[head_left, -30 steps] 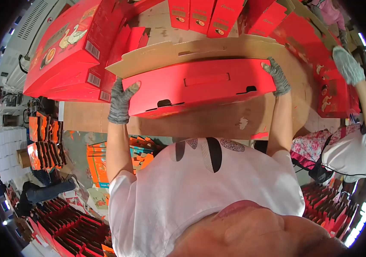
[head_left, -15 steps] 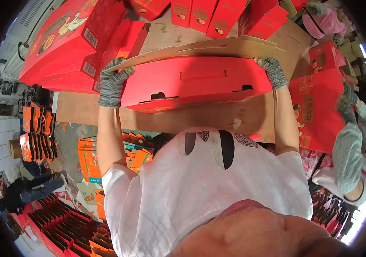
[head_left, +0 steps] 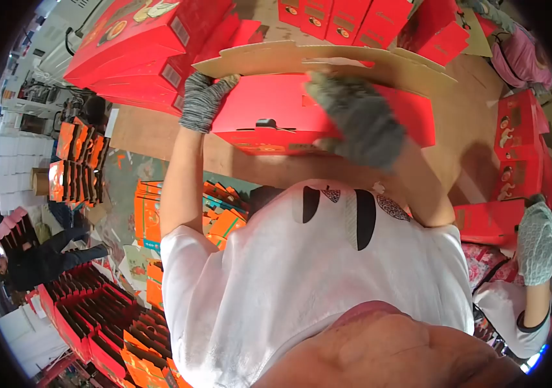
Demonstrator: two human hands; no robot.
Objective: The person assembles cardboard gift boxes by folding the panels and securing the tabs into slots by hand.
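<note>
Table (head_left: pixel 143 134): box (head_left: pixel 269 100) near middle of near edge, raised flap (head_left: pixel 256 55) along its far side. Left hand (head_left: pixel 202 102) at box's left end; right hand (head_left: pixel 363 119) over its right half. Boxes piled (head_left: pixel 124 42) toward far left corner. Upright cartons (head_left: pixel 350 18) in row toward far edge. More boxes (head_left: pixel 515 129) by right edge, co-worker's hand (head_left: pixel 536 244) near them. Off near left corner: bundled cartons (head_left: pixel 148 216) above floor (head_left: pixel 117 171).

- Right hand (head_left: pixel 365 123), two o'clock: blurred, hiding part of the red box (head_left: pixel 263 103)
- Bird-printed carton (head_left: pixel 124 48), eleven o'clock: cut by top edge
- Carton row (head_left: pixel 346 19), twelve o'clock: likewise cut
</note>
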